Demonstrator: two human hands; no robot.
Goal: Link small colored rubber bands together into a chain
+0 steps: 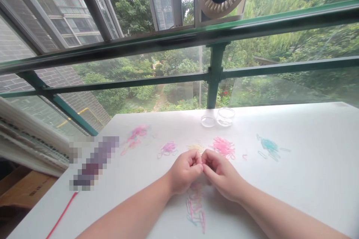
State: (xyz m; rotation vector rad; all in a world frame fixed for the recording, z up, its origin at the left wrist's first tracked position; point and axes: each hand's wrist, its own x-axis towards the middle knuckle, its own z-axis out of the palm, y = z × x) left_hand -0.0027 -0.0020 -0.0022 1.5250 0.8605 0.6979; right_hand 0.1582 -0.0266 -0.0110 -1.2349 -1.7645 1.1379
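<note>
My left hand [186, 170] and my right hand [223, 173] meet over the middle of the table, thumbs and forefingers pinched tip to tip. Whatever sits between those fingertips is too small and hidden to make out. Below them a chain of pink and teal paper clips [202, 216] lies on the white tabletop, its upper end running under my hands. Just beyond my fingers are a yellow pile of clips [195, 147], partly covered by my left hand, and a pink pile of clips [223, 146]. A purple pile [169, 148] lies to the left.
A mixed pink pile [139, 131] is farther left, a teal pile [269, 145] to the right. A clear round container [226, 117] and its lid [208, 121] stand at the back edge. A pixelated object [95, 164] with a red cord [62, 214] is at left. Windows rise behind.
</note>
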